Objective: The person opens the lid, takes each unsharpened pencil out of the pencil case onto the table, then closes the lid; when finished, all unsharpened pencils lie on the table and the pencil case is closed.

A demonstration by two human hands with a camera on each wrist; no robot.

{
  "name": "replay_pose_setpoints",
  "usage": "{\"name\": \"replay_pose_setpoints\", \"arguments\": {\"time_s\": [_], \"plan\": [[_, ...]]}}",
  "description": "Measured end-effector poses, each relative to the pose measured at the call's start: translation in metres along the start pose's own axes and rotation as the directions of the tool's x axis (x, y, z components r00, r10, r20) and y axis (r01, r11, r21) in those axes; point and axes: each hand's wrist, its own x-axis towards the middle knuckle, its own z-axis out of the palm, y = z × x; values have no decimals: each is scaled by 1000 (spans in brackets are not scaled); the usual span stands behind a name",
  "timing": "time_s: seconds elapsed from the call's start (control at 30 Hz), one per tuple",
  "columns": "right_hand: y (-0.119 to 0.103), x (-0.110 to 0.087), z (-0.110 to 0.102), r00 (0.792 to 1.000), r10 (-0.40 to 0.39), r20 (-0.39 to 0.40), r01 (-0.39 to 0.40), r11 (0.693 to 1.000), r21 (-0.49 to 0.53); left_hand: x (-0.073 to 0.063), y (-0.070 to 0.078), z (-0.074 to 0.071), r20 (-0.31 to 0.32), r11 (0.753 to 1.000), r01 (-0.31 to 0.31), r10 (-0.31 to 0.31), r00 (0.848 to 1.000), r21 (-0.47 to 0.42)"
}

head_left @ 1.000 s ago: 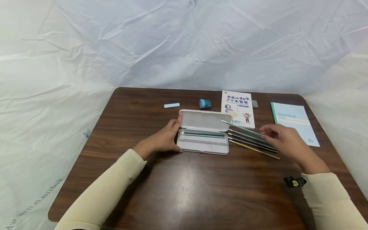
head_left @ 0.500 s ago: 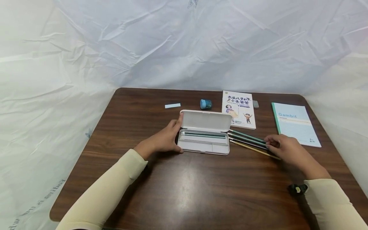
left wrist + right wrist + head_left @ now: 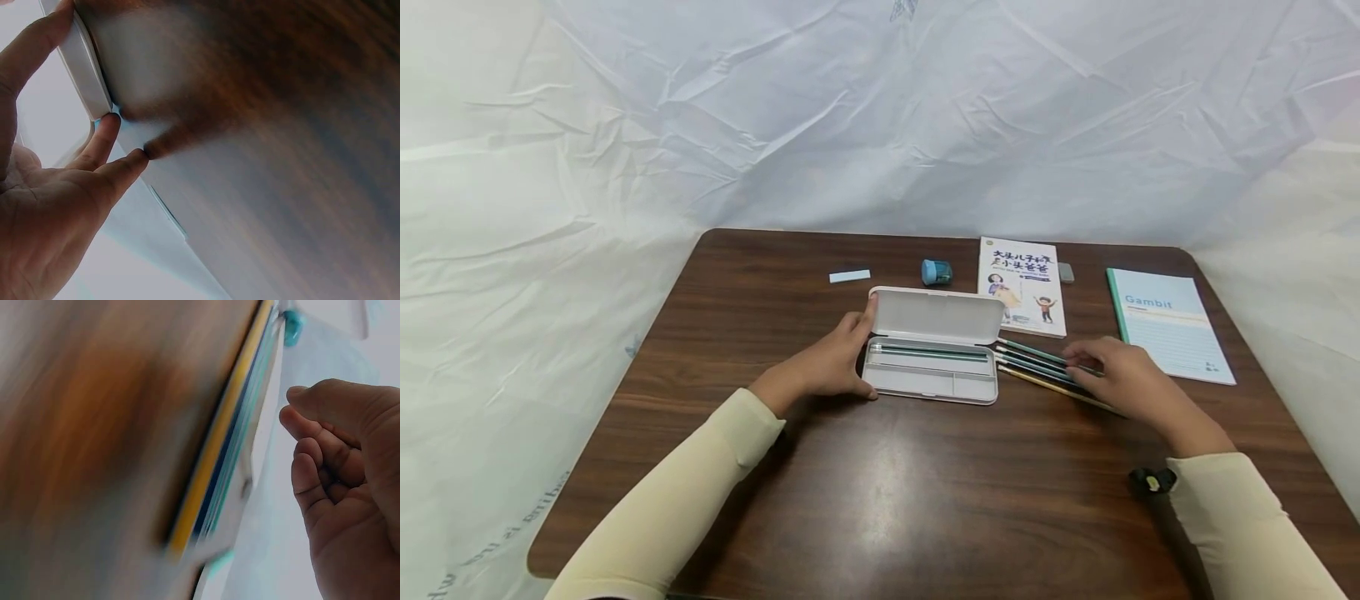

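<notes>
A white pencil case (image 3: 925,400) lies open on the table, with dark green pencils (image 3: 928,353) in its rear compartment. My left hand (image 3: 823,358) spans its left end, one finger up along the lid (image 3: 936,312) and the thumb at the front corner. In the left wrist view the fingers are stretched out against the case's edge. Right of the case lie several green and dark pencils (image 3: 1037,361) beside a yellow pencil (image 3: 1037,382). Over their right ends hovers my right hand (image 3: 1123,375), fingers loosely curled; the right wrist view shows nothing between thumb and fingers.
Behind the case are a white-blue strip (image 3: 850,276), a blue pencil sharpener (image 3: 936,272) and a picture book (image 3: 1022,287). A grey eraser (image 3: 1065,272) sits by the book. The notebook (image 3: 1172,325) lies to the right of the right hand.
A second ago my right hand held a green pencil raised over the others. It came down to the pencils, let go, and has shifted left. My left hand stays at the case.
</notes>
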Motion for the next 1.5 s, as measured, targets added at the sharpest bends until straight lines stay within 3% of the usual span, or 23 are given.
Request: {"name": "replay_pose_setpoints", "arguments": {"time_s": [0.27,0.47,0.77,1.2,1.5], "plan": [[-55,39,23,988,-153,2,153,985,85,1,-2,1,2,1000,1,-1,1000,4],[-76,59,36,971,-238,25,235,968,83,2,-1,2,4,1000,2,-2,1000,5],[-83,65,47,955,-297,2,297,954,31,2,1,0,11,1000,-5,5,1000,10],[-92,72,51,952,-301,53,302,953,-4,0,0,0,20,1000,12,-12,1000,7],[-93,70,47,956,-291,35,291,957,9,-1,0,0,17,1000,1,-1,1000,9]]}}
